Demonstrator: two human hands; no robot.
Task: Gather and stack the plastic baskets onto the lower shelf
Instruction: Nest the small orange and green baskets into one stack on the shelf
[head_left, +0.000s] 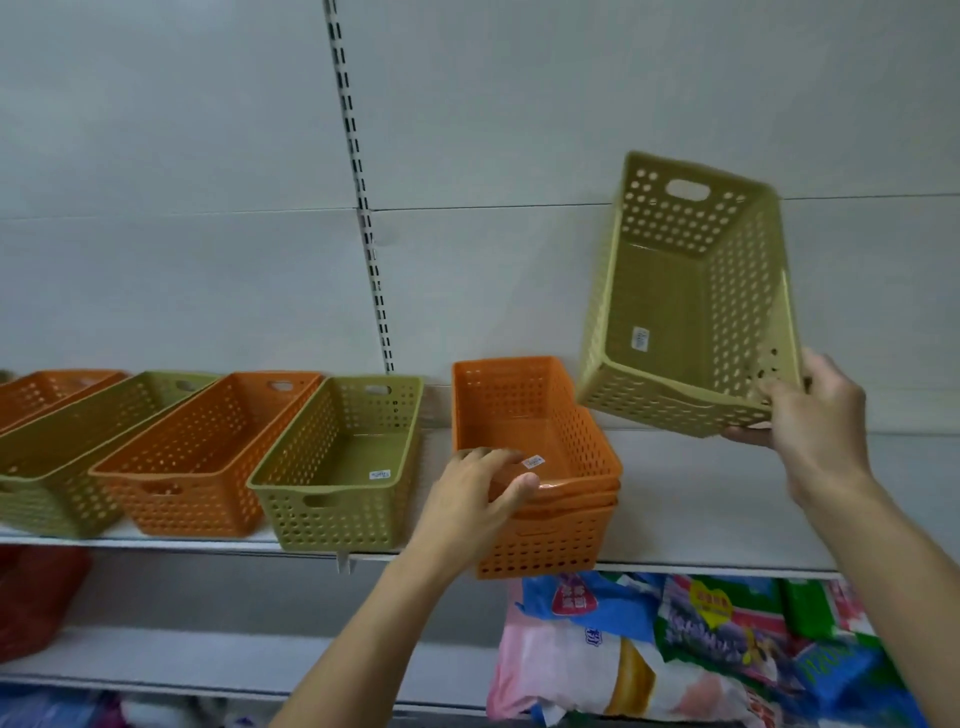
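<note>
A row of perforated plastic baskets stands on a white shelf (727, 519). From the left: an orange basket (47, 389), a green one (78, 457), an orange one (208, 457) and a green one (343, 467). Right of them sits a stack of nested orange baskets (550, 499); my left hand (478, 499) grips its near rim. My right hand (810, 415) holds a green basket (691, 296) by its near right corner, tilted up in the air above the shelf, its opening facing me.
Below the shelf, colourful soft packages (675, 649) fill the right side of a lower shelf (208, 660). A red bag (36, 597) lies at the left. A slotted upright (363, 197) runs up the white back wall.
</note>
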